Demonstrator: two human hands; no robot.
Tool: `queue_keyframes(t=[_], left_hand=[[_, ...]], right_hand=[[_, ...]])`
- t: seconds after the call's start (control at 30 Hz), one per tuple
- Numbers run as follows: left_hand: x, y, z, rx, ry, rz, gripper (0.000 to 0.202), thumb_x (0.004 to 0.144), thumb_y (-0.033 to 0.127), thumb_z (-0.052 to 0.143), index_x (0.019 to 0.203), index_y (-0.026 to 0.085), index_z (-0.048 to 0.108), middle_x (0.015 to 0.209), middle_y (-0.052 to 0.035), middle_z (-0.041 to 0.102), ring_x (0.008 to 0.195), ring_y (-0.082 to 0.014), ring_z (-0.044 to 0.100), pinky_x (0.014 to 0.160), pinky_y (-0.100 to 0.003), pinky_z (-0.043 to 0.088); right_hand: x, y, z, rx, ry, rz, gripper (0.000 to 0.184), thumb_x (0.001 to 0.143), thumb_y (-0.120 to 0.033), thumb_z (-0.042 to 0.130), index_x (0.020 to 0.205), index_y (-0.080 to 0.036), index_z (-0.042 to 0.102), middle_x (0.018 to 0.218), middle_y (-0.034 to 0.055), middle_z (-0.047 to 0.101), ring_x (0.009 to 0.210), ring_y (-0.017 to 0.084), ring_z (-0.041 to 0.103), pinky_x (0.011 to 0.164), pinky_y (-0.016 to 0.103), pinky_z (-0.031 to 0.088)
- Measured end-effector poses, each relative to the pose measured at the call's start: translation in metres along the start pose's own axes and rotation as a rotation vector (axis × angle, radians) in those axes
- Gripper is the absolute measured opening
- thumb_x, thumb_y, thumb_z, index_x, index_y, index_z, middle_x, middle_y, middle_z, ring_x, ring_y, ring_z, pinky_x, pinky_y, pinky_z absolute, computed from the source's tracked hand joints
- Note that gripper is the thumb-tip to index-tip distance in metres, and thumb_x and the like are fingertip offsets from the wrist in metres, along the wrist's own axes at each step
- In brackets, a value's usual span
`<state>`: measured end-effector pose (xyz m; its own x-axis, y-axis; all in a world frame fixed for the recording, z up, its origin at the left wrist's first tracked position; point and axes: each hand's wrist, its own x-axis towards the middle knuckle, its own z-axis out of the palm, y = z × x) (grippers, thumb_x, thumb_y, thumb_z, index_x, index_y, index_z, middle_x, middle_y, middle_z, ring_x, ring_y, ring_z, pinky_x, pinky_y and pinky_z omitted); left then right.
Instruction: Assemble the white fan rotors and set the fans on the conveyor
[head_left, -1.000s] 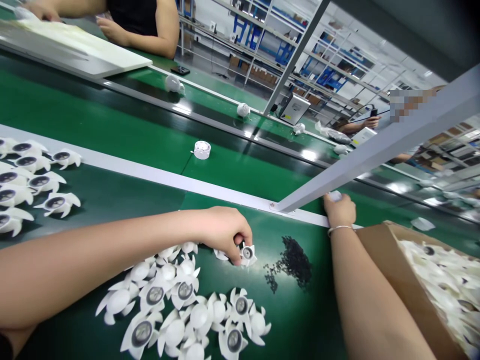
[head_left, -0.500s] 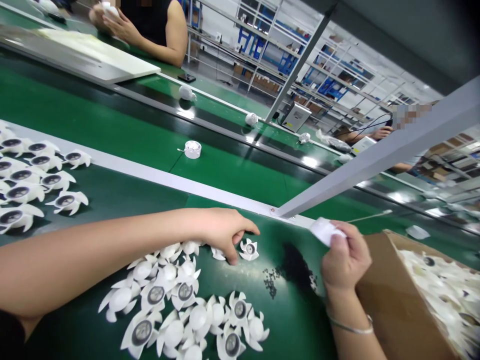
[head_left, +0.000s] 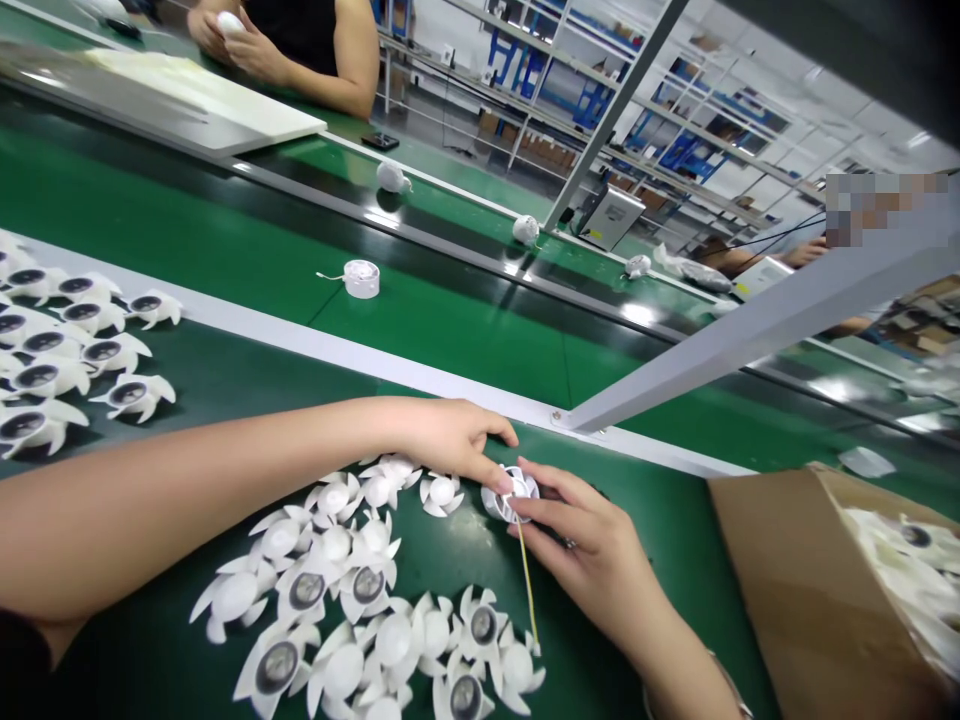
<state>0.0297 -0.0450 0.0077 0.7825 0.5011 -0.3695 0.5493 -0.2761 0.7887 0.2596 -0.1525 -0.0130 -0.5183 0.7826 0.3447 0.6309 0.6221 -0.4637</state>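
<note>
I read my right hand (head_left: 589, 550) closed on a white disc (head_left: 513, 494) over the green belt (head_left: 645, 450), with yellow wire (head_left: 528, 590) trailing down from it. Left hand (head_left: 450, 440) is beside it, fingertips (head_left: 501, 482) on the disc's edge; can't tell if gripping. Turtle-shaped pieces (head_left: 334, 570) crowd just below the grip, box (head_left: 780, 590) right of it, grey bar (head_left: 720, 345) beyond it.

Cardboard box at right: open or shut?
Open. The cardboard box has nothing covering its top, and white turtle-shaped parts show heaped inside.
</note>
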Motion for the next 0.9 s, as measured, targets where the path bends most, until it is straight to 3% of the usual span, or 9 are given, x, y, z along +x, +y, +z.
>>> queue_keyframes(t=[0.17,0.3,0.47,0.6,0.63,0.7,0.77,0.83,0.9], left_hand=[[0.005,0.002,0.002,-0.032,0.011,-0.061,0.073,0.075,0.060,0.072,0.136,0.023,0.053,0.079,0.0038,0.061,0.069,-0.0134,0.057,0.057,-0.022,0.038],[-0.001,0.000,0.001,-0.006,0.027,-0.008,0.063,0.078,0.057,0.070,0.129,0.021,0.057,0.076,0.0043,0.060,0.067,-0.0124,0.055,0.057,-0.022,0.037],[-0.017,0.000,-0.015,0.158,-0.158,0.071,0.062,0.058,0.051,0.085,0.109,0.023,0.062,0.082,0.0050,0.061,0.065,-0.0112,0.052,0.055,-0.022,0.036],[-0.021,0.001,-0.023,0.314,-0.117,0.140,0.062,0.052,0.044,0.089,0.107,0.026,0.067,0.093,0.0033,0.062,0.071,-0.0121,0.055,0.059,-0.022,0.038],[-0.021,0.001,-0.023,0.321,-0.123,0.140,0.061,0.054,0.043,0.089,0.109,0.027,0.069,0.095,0.0027,0.062,0.072,-0.0122,0.055,0.059,-0.022,0.039],[-0.021,0.004,-0.022,0.326,-0.145,0.132,0.053,0.060,0.040,0.087,0.109,0.028,0.072,0.097,0.0017,0.063,0.072,-0.0123,0.056,0.060,-0.023,0.039],[-0.023,0.006,-0.020,0.335,-0.148,0.141,0.042,0.065,0.036,0.084,0.104,0.027,0.074,0.098,0.0010,0.064,0.075,-0.0130,0.057,0.060,-0.023,0.038],[-0.023,0.009,-0.016,0.347,-0.135,0.179,0.036,0.066,0.033,0.084,0.100,0.026,0.074,0.100,0.0010,0.065,0.080,-0.0143,0.058,0.062,-0.024,0.039],[-0.022,0.011,-0.012,0.346,-0.105,0.226,0.034,0.067,0.031,0.083,0.098,0.025,0.072,0.102,0.0011,0.065,0.087,-0.0161,0.060,0.068,-0.024,0.041]], right_hand=[[0.004,-0.002,0.002,0.083,-0.007,0.089,0.017,0.087,-0.021,0.071,0.102,-0.026,0.077,0.122,0.0069,0.070,0.108,0.021,0.069,0.089,0.033,0.059],[0.008,-0.007,-0.005,0.040,-0.002,0.074,0.016,0.085,-0.020,0.071,0.099,-0.027,0.076,0.117,0.0065,0.070,0.109,0.023,0.068,0.090,0.040,0.058],[0.007,-0.017,-0.005,0.053,-0.132,-0.050,0.014,0.078,-0.017,0.071,0.090,-0.024,0.070,0.111,0.0073,0.067,0.118,0.027,0.060,0.097,0.045,0.053],[0.006,-0.005,0.003,-0.233,0.155,0.067,0.042,0.089,-0.018,0.060,0.131,-0.021,0.058,0.143,0.0176,0.050,0.135,0.034,0.045,0.106,0.057,0.043],[0.005,0.000,0.002,-0.274,0.233,0.112,0.047,0.090,-0.019,0.059,0.136,-0.019,0.053,0.145,0.0195,0.047,0.136,0.034,0.045,0.107,0.057,0.042],[0.003,0.010,-0.006,-0.256,0.287,0.169,0.041,0.090,-0.022,0.060,0.131,-0.018,0.055,0.132,0.0173,0.057,0.124,0.030,0.055,0.101,0.051,0.048],[0.000,0.017,-0.019,-0.169,0.208,0.187,0.022,0.090,-0.022,0.060,0.112,-0.020,0.064,0.107,0.0095,0.066,0.099,0.023,0.063,0.086,0.039,0.053],[-0.003,0.020,-0.032,-0.077,0.025,0.201,0.008,0.090,-0.020,0.059,0.093,-0.021,0.066,0.088,0.0042,0.064,0.081,0.018,0.062,0.070,0.031,0.051],[-0.006,0.017,-0.040,-0.008,-0.181,0.220,0.011,0.088,-0.016,0.058,0.083,-0.021,0.066,0.079,0.0019,0.061,0.073,0.015,0.059,0.064,0.028,0.047]])
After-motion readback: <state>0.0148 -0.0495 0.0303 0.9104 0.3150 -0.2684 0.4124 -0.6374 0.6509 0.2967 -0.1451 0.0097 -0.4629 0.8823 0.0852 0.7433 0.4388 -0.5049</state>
